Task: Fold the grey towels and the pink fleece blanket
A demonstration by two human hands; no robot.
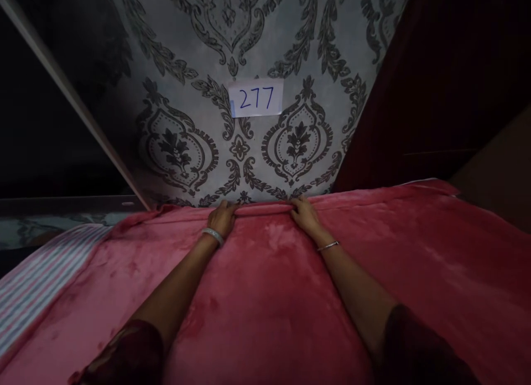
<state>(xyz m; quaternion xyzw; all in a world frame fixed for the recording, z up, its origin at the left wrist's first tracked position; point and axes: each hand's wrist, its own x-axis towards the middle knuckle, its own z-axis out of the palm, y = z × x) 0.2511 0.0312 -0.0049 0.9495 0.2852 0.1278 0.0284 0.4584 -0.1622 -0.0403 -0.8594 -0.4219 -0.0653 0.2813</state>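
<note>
A plush red-pink blanket (265, 285) is spread across most of the lower view. Its far edge runs along the foot of the patterned wall, with a narrow fold between my hands. My left hand (222, 217), with a pale bangle at the wrist, has its fingers curled over that far edge. To its right, my right hand (306, 214), wearing a thin bracelet, grips the same edge. Both arms reach straight forward over the blanket. The fingertips of both hands are partly hidden by the fabric and the dim light.
A white paper marked 277 (256, 98) is stuck on the patterned wallpaper (238, 147). At left, a striped sheet (45, 274) shows beside the blanket, below a dark panel with a pale frame (74, 92). A dark red panel (415, 97) stands at right.
</note>
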